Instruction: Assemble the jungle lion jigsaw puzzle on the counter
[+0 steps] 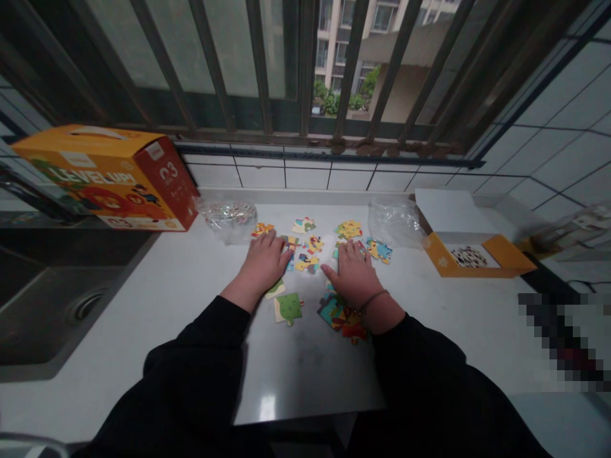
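Observation:
Puzzle pieces lie spread over a white counter [305, 362]. My left hand [265, 259] rests palm down at the left of the group, fingers extended over an orange piece [262, 229]. My right hand [352, 272] lies flat on the right side, covering parts of several pieces, its thumb apart. Between the hands are yellow-and-blue pieces [306, 262]. A green piece [289, 308] sits nearer me, below my left hand. Joined teal and red pieces [341, 316] are partly under my right wrist. A yellow piece [348, 229] and a blue one [379, 250] lie beyond my right hand.
At the back left stands an orange box [105, 178], beside a sink [52, 305]. Two clear plastic bags [229, 219] [395, 221] lie near the wall. An open orange-and-white box [477, 256] holds small pieces at the right. A barred window is behind.

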{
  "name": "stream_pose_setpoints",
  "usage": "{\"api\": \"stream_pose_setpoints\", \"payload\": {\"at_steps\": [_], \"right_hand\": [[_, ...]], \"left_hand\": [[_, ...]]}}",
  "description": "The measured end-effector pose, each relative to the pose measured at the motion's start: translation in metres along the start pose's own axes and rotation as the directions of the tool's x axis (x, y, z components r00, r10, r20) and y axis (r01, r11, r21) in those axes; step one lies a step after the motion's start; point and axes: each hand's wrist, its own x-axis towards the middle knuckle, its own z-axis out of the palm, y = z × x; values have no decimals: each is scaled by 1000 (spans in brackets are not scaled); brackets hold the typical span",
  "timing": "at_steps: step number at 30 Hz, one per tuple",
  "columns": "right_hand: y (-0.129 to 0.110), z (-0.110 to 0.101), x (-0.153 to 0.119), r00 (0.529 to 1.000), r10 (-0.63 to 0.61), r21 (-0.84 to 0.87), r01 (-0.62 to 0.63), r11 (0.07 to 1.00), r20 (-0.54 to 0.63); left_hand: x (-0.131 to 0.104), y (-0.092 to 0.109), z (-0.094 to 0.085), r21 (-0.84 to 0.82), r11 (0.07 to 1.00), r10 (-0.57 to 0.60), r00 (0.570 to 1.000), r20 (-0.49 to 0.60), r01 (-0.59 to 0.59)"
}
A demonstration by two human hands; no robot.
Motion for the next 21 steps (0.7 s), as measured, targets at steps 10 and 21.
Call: {"api": "stream_pose_setpoints", "payload": {"at_steps": [10, 21], "right_hand": [[-15, -6, -11, 954, -284, 84, 276, 957, 98], [-20, 2, -18, 980, -192, 21, 191, 981, 57]], "left_hand": [[2, 5, -2, -65, 997, -39, 994, 100, 46], [-7, 22, 8, -42, 991, 135, 969, 206, -129]]}}
